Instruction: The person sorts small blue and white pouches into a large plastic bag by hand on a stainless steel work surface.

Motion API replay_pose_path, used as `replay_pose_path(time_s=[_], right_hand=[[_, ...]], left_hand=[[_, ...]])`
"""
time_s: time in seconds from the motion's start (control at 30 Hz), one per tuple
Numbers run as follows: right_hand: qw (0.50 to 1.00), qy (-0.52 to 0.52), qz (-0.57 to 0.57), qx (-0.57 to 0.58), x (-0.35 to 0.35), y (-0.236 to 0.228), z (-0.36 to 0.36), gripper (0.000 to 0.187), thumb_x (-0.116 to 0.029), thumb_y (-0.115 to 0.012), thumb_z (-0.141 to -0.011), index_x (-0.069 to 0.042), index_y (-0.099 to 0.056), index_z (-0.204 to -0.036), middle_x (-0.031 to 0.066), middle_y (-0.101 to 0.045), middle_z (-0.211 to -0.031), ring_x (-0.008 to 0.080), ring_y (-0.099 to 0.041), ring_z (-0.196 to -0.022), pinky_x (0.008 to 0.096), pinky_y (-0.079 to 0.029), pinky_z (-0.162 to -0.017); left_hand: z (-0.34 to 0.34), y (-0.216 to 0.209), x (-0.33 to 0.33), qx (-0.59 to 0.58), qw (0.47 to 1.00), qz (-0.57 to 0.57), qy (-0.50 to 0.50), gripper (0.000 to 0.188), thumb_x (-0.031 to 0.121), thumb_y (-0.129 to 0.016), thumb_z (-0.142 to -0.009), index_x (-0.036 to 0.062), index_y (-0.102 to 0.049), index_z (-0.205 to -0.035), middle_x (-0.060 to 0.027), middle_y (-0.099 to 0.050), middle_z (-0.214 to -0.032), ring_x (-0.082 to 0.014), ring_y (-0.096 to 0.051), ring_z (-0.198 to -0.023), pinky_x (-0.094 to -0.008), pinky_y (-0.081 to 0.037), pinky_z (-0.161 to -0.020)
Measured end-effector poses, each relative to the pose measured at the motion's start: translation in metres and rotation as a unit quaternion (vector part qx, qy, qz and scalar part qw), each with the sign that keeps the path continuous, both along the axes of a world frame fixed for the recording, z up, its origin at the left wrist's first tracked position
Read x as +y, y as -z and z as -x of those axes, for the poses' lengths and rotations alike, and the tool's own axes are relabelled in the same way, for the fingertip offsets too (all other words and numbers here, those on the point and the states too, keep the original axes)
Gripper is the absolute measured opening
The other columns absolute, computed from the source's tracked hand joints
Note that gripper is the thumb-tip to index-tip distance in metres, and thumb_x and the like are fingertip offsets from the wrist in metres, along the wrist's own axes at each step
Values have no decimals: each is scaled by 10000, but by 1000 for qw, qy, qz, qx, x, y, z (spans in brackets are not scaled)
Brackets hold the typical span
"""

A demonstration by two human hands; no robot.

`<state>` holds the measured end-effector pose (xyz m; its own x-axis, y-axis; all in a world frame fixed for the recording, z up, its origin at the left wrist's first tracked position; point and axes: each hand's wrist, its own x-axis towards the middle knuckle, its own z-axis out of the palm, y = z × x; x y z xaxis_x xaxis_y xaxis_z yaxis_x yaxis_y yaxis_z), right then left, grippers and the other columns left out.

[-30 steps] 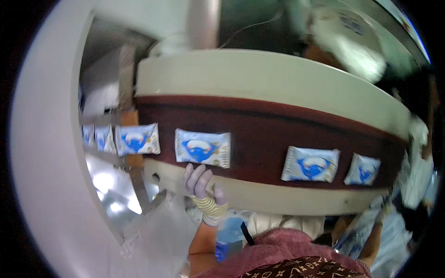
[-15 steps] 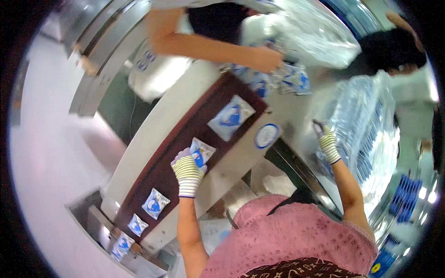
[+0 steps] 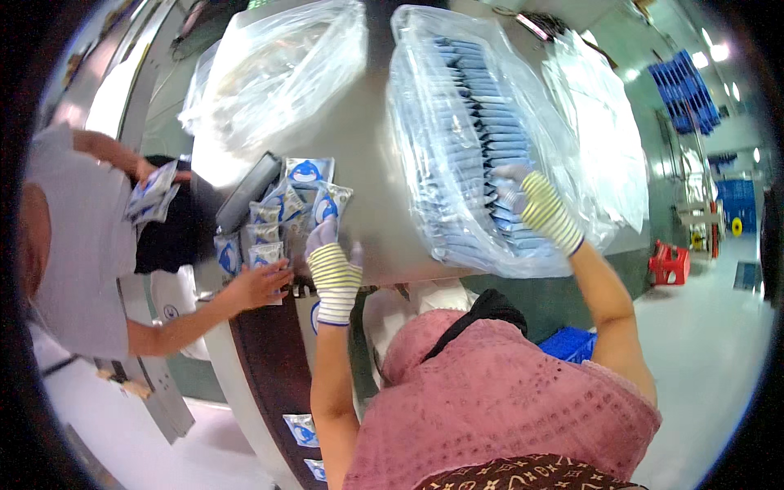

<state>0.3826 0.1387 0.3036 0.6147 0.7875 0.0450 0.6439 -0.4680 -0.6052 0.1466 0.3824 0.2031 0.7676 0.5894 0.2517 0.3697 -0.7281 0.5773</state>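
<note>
My left hand point(image 3: 333, 273), in a striped glove, is at the right side of a pile of small sachets. Its fingertips touch the lower edge of a white and blue sachet point(image 3: 330, 202); the thumb stands apart. My right hand point(image 3: 549, 208), gloved alike, reaches over a clear plastic bag point(image 3: 416, 175). Its fingers are stretched out against the long rows of light-blue packets point(image 3: 500, 131) inside. Another sachet point(image 3: 305, 171) lies at the pile's far end.
On the left, a co-worker's hand point(image 3: 261, 282) touches the pile; the other hand holds several sachets point(image 3: 153, 192). A dark conveyor belt point(image 3: 269, 359) carries sachets nearer me. Another clear bag point(image 3: 286, 73) lies at the back of the metal table point(image 3: 371, 180). A red stool point(image 3: 670, 263) stands right.
My view has swung right, from the belt to the table. My left hand has left the belt sachet for the pile. My right hand has moved onto the bagged packets.
</note>
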Motion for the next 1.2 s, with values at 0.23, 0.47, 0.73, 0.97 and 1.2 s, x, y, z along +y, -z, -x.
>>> replay_pose_path(time_s=[0.23, 0.47, 0.73, 0.97, 1.2], right_hand=[[966, -46, 255, -4, -78, 0, -64, 576, -115, -633, -712, -60, -429, -1248, 186, -454, -1243, 319, -425, -1159, 360, -327, -993], [970, 8, 235, 62, -67, 30, -111, 541, -227, -645, -749, 1, -454, -1201, 205, -591, -1025, 297, -569, -958, 337, -441, -845], [876, 69, -109, 465, -47, -31, -90, 576, -371, -585, -804, 9, -444, -1213, 23, -539, -1013, 83, -510, -910, 217, -415, -798], [957, 37, -143, 251, -60, -15, -67, 636, -368, -635, -772, 55, -428, -1199, 167, -538, -1070, 219, -512, -1011, 309, -396, -885], [877, 227, -213, 366, -81, -18, -95, 438, -396, -566, -838, -5, -539, -1035, -3, -537, -760, 48, -488, -612, 176, -421, -552]], left_hand=[[-80, -41, -51, -107, 972, 28, 210, 467, 94, -616, -669, 69, -494, -1119, -136, -497, -1071, -333, -446, -1050, -437, -337, -923], [-118, -56, -91, -132, 945, 66, 292, 406, 66, -605, -661, 61, -523, -1059, -145, -522, -1026, -348, -471, -1013, -431, -377, -880], [-167, -55, -140, -193, 766, 573, 217, 423, 156, -574, -825, 15, -439, -1200, -116, -515, -1132, -212, -498, -1045, -337, -394, -898], [-198, -63, -172, -224, 477, 827, 197, 568, 195, -618, -812, 28, -332, -1273, -104, -473, -1189, -217, -485, -1099, -355, -432, -921], [-180, -51, -177, -237, 487, 829, 140, 510, 96, -583, -753, -12, -390, -1213, -130, -523, -1143, -246, -538, -1044, -364, -453, -906]])
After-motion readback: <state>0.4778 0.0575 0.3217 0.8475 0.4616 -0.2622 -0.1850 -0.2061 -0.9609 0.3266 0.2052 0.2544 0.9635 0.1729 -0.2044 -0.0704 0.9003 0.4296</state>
